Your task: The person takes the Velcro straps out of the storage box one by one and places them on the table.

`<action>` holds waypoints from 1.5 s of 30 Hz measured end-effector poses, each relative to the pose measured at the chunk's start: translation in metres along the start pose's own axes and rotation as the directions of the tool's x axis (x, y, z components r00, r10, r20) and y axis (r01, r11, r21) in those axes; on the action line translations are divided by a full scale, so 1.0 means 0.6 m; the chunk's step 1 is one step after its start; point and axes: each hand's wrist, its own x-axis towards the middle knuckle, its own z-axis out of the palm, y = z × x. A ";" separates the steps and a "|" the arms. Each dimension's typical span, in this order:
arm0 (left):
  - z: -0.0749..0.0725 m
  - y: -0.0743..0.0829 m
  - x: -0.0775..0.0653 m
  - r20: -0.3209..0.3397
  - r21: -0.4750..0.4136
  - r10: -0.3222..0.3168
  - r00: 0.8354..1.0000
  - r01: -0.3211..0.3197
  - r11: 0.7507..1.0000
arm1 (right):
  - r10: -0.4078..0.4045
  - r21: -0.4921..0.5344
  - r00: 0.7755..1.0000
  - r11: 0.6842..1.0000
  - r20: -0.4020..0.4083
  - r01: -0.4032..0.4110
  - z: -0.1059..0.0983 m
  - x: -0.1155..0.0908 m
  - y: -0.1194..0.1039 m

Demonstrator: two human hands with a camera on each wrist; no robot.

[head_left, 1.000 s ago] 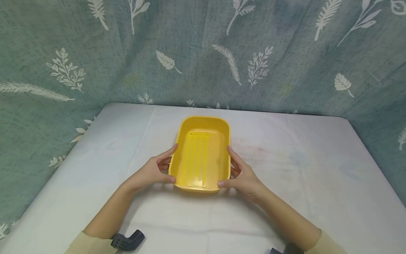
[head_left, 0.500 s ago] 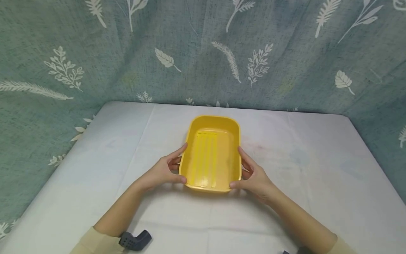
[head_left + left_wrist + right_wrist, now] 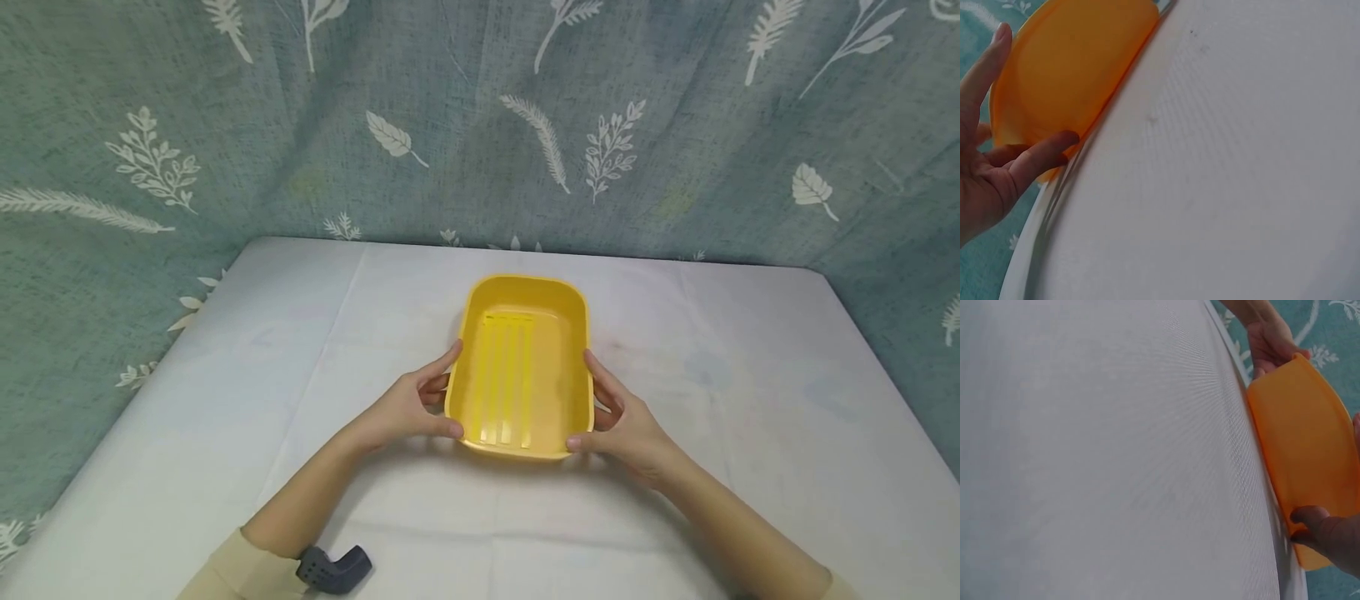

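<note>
A yellow plastic tray (image 3: 555, 383) with rounded corners and raised walls is near the middle of the table, its floor marked by lengthwise bright yellow stripes. My left hand (image 3: 412, 408) grips its left side towards the near corner, thumb at the near rim and fingers along the side wall. On the opposite side my right hand (image 3: 630, 425) holds the near right corner in the same way. Both wrist views show the tray's outer wall (image 3: 1079, 69) from low down, with fingertips (image 3: 1310, 515) reaching to its lower edge. The underside is hidden.
A white cloth (image 3: 187, 450) covers the table, with a fold across the front and faint stains. Behind and to the sides hangs a green curtain (image 3: 450, 125) with white leaf prints. A dark wrist device (image 3: 333, 571) sits by the left sleeve.
Both hands have moved to the right together with the yellow tray, keeping their grip on it. Its tilt and the hands' placement look about the same.
</note>
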 end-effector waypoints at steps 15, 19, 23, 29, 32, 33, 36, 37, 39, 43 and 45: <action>0.019 0.000 0.008 0.059 -0.113 0.020 0.998 -0.014 0.993 | -0.013 0.016 0.999 1.000 0.034 0.012 -0.024 -0.026 0.004; 0.020 0.003 0.010 0.050 -0.100 0.018 0.999 -0.013 0.995 | -0.019 -0.017 0.999 1.000 0.041 0.019 -0.031 -0.029 0.004; 0.016 0.008 0.013 0.025 -0.052 -0.022 0.999 0.024 0.998 | -0.023 -0.045 0.998 0.999 0.053 0.025 -0.036 -0.029 0.004; 0.008 0.006 0.024 0.040 -0.059 -0.002 0.999 0.004 0.998 | -0.024 -0.064 0.998 0.998 0.065 0.028 -0.041 -0.029 0.001; 0.009 0.003 0.026 0.063 -0.075 0.009 0.998 -0.004 0.997 | -0.020 -0.075 0.998 0.997 0.066 0.025 -0.042 -0.031 0.000; 0.010 0.003 0.027 0.069 -0.075 0.005 0.998 0.000 0.997 | -0.018 -0.076 0.998 0.997 0.065 0.023 -0.042 -0.032 0.000; 0.013 0.001 0.026 0.075 -0.077 0.005 0.997 0.001 0.997 | -0.012 -0.084 0.998 0.996 0.062 0.018 -0.042 -0.036 -0.001; 0.014 0.001 0.025 0.074 -0.076 0.002 0.997 0.003 0.997 | -0.011 -0.088 0.998 0.996 0.061 0.017 -0.042 -0.037 -0.001; 0.014 -0.001 0.024 0.071 -0.083 0.004 0.997 0.002 0.997 | -0.012 -0.094 0.998 0.995 0.066 0.019 -0.042 -0.037 -0.003; 0.015 -0.005 0.025 0.073 -0.102 0.038 0.997 -0.030 0.994 | -0.025 -0.116 0.998 0.993 0.053 0.031 -0.046 -0.038 -0.009; 0.015 -0.008 0.026 0.081 -0.116 0.060 0.995 -0.051 0.992 | -0.035 -0.140 0.999 0.989 0.022 0.038 -0.049 -0.038 -0.015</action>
